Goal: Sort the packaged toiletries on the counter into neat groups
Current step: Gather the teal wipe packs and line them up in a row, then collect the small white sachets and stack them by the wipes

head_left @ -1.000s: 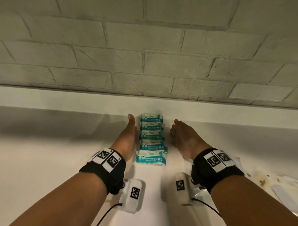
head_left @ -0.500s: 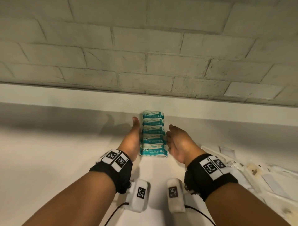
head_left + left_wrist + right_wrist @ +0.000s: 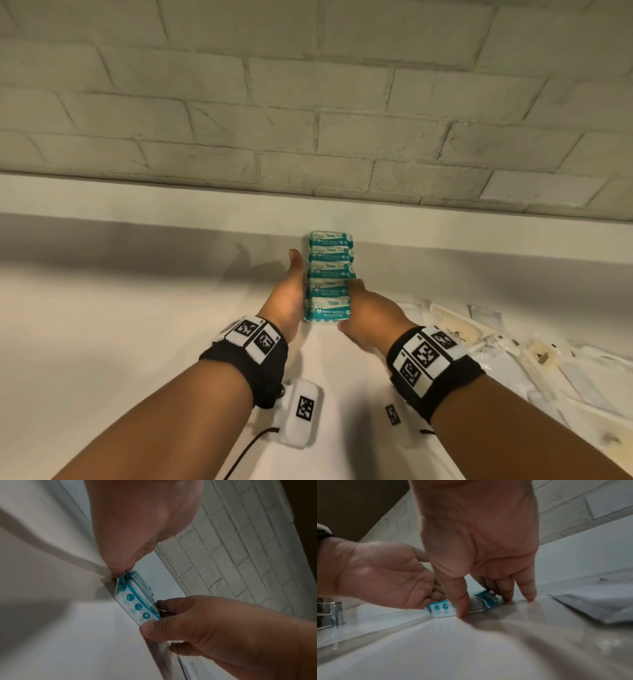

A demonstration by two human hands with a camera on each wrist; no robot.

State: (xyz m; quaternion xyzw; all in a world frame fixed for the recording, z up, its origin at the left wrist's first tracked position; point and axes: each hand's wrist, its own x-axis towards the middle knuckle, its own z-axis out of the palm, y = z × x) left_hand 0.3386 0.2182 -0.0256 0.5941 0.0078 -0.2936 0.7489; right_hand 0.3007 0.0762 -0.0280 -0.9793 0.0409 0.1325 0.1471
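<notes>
Several teal-and-white mini wipes packs point(image 3: 329, 274) lie in one straight row on the white counter point(image 3: 102, 342), running back to the wall ledge. My left hand point(image 3: 291, 291) lies flat along the row's left side, fingers straight. My right hand point(image 3: 368, 313) presses the right side of the two nearest packs. In the right wrist view its fingers point(image 3: 529, 591) point straight down to the counter beside the nearest pack point(image 3: 443, 608), and the thumb stands against that pack's front. The left wrist view shows the same pack point(image 3: 135, 604) between both hands.
Flat clear and white toiletry packets point(image 3: 513, 349), some with combs point(image 3: 455, 325), lie scattered on the counter to the right. A raised white ledge point(image 3: 171, 202) and a brick wall point(image 3: 308, 102) close off the back. A chrome fitting point(image 3: 329, 614) stands far left.
Both hands moved inward from beside the row until they touch its sides. The row of packs now looks tighter and straighter, and more of the scattered packets at right have come into view.
</notes>
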